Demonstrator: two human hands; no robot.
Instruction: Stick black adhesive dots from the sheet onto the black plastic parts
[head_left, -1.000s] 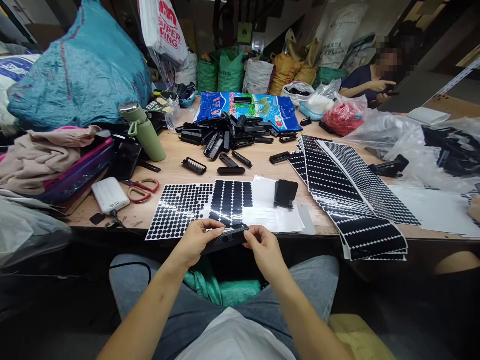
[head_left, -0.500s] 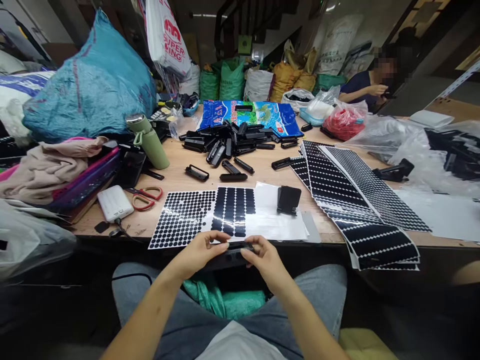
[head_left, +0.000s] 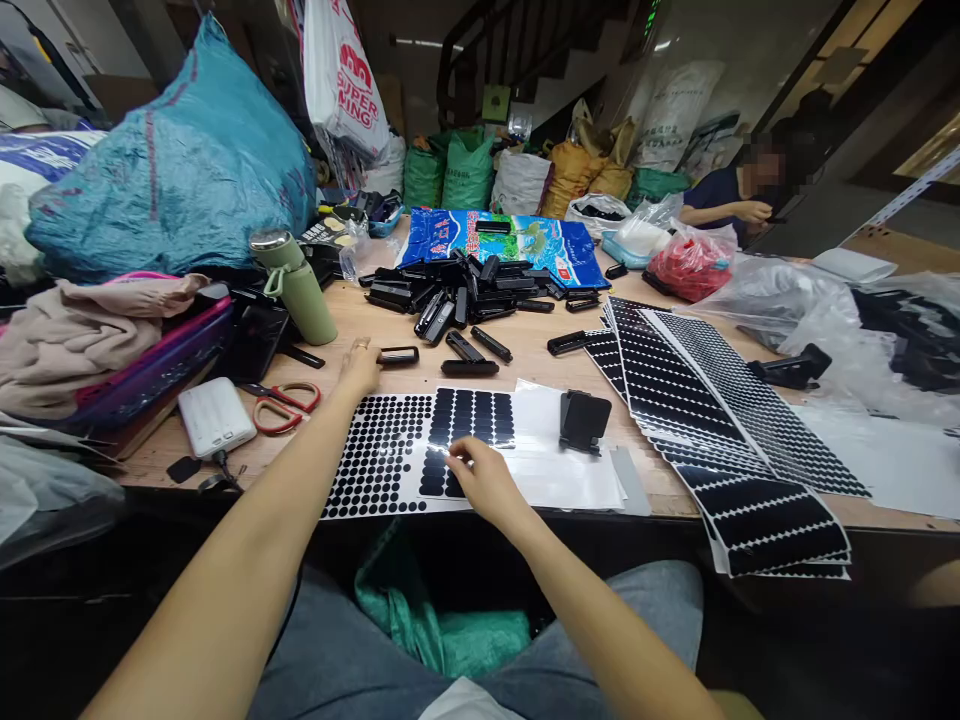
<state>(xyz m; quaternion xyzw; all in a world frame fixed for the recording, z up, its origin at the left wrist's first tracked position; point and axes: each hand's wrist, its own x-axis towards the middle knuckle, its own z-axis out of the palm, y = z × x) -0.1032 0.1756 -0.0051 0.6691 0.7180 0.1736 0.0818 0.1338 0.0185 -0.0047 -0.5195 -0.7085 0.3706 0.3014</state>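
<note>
My left hand (head_left: 360, 368) reaches out over the wooden table (head_left: 517, 345) and closes its fingers on the left end of a single black plastic part (head_left: 399, 355). My right hand (head_left: 484, 480) rests on the near sheet of black oblong stickers (head_left: 469, 420), fingertips pinched together at the sheet's lower rows; whatever is in the pinch is too small to make out. A sheet of round black stickers (head_left: 375, 450) lies just left of it. Behind, a pile of the same black parts (head_left: 465, 290) covers the table's middle.
A green bottle (head_left: 298, 290), red scissors (head_left: 285, 400) and a white power bank (head_left: 216, 415) lie at left. A black stand (head_left: 583, 418) and fanned sticker sheets (head_left: 712, 420) are at right. A green bag (head_left: 427, 610) sits between my knees. A seated person (head_left: 731, 195) works far right.
Both hands held one black part over my lap; it is no longer in them. My left hand went forward to a part on the table, my right to the sticker sheet.
</note>
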